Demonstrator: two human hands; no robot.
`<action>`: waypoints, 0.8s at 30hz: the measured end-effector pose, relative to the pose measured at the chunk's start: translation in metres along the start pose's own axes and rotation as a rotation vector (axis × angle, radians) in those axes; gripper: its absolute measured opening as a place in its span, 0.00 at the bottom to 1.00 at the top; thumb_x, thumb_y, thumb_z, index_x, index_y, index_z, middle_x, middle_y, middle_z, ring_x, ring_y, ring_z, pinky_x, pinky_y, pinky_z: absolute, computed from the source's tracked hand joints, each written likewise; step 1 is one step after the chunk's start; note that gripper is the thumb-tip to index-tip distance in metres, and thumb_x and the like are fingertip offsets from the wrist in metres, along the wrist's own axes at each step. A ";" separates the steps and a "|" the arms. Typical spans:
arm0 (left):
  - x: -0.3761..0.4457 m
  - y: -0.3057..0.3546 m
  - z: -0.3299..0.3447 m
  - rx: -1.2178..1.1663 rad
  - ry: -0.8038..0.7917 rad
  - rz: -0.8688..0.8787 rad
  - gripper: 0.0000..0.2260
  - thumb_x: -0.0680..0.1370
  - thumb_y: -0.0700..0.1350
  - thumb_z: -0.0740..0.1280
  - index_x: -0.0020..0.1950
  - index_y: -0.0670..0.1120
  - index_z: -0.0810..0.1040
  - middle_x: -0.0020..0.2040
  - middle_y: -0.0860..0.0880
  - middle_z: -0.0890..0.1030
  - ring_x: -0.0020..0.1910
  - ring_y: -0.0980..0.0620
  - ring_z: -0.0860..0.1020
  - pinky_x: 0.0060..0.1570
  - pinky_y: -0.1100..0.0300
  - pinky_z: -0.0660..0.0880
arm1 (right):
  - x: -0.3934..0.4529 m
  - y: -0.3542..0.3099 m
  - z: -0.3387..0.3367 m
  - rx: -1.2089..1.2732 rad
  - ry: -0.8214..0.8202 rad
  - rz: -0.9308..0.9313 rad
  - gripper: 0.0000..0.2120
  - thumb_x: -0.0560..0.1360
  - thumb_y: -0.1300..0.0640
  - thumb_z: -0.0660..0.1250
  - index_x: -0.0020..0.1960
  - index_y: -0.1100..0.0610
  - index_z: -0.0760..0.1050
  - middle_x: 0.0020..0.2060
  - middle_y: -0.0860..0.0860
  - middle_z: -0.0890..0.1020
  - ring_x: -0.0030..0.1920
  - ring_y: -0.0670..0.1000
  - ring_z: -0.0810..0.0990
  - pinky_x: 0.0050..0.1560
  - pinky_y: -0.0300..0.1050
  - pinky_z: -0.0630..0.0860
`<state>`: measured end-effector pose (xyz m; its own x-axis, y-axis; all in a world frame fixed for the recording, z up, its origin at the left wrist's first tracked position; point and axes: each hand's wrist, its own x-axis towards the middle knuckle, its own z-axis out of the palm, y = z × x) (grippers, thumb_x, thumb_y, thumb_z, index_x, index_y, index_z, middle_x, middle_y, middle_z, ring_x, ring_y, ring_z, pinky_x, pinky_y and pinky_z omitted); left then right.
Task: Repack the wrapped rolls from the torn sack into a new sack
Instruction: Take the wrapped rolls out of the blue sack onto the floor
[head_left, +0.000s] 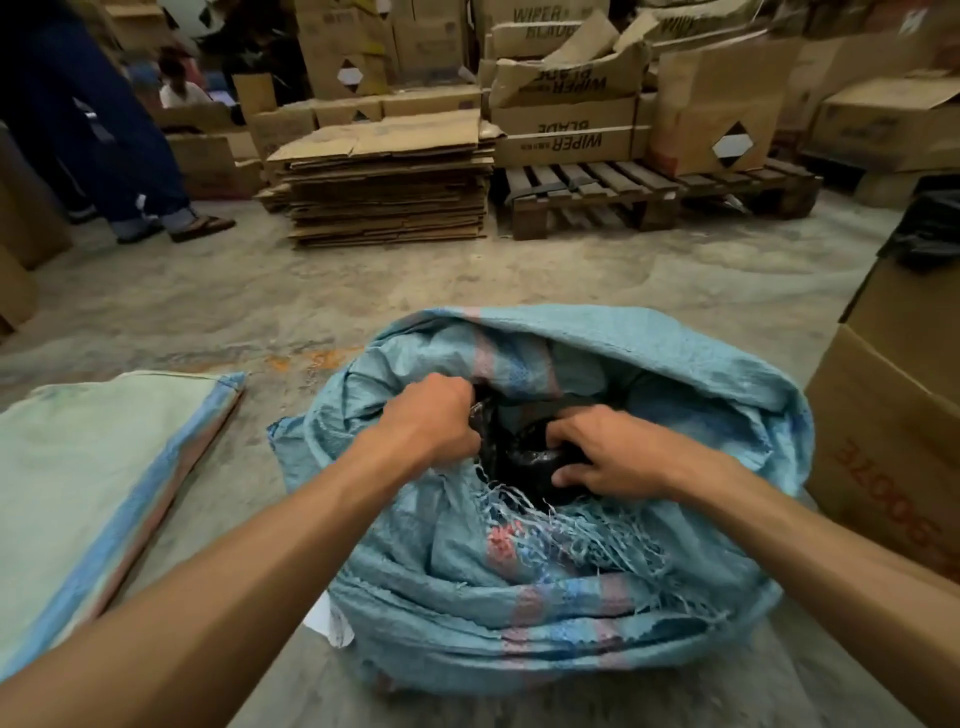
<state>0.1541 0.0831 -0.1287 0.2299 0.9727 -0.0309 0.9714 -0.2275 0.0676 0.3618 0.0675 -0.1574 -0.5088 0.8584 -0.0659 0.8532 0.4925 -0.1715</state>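
Note:
A torn blue woven sack (545, 587) with pink stripes and frayed threads sits on the floor in front of me, its mouth rolled open. Inside lies a black-wrapped roll (519, 457). My left hand (431, 415) grips the black wrapping at the roll's left side, fingers curled. My right hand (602, 452) curls over the roll from the right, fingers tucked round it. Most of the roll is hidden by my hands and the sack. A flat, folded pale green sack (88, 467) with a blue and pink edge lies on the floor to the left.
An open cardboard box (883, 457) stands close on the right. A stack of flattened cartons (384, 182) and a wooden pallet (649, 192) with boxes lie ahead. A person's legs (145, 171) are at the far left. Bare concrete floor (467, 270) lies between.

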 end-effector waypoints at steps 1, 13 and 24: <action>-0.009 0.000 -0.010 -0.012 0.007 0.009 0.04 0.71 0.42 0.66 0.43 0.43 0.75 0.39 0.46 0.78 0.38 0.46 0.77 0.34 0.55 0.74 | -0.008 -0.005 -0.003 0.029 0.005 -0.009 0.13 0.76 0.46 0.69 0.55 0.53 0.74 0.55 0.51 0.77 0.54 0.53 0.78 0.54 0.52 0.75; -0.163 -0.099 -0.104 -0.592 0.409 -0.229 0.13 0.67 0.55 0.66 0.40 0.46 0.80 0.36 0.49 0.81 0.36 0.51 0.77 0.38 0.57 0.72 | -0.057 -0.143 -0.062 0.617 0.720 -0.149 0.08 0.74 0.50 0.71 0.48 0.49 0.73 0.60 0.45 0.70 0.55 0.39 0.70 0.55 0.30 0.70; -0.215 -0.188 0.064 -0.270 -0.015 -0.352 0.09 0.68 0.45 0.76 0.48 0.49 0.84 0.40 0.51 0.81 0.40 0.54 0.77 0.38 0.63 0.66 | -0.008 -0.227 0.114 0.505 0.074 -0.243 0.09 0.76 0.48 0.66 0.52 0.48 0.68 0.60 0.50 0.67 0.60 0.55 0.72 0.63 0.50 0.70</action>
<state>-0.0743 -0.0864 -0.1988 -0.1098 0.9876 -0.1125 0.9410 0.1397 0.3081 0.1590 -0.0675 -0.2304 -0.6591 0.7454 0.0997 0.5427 0.5632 -0.6232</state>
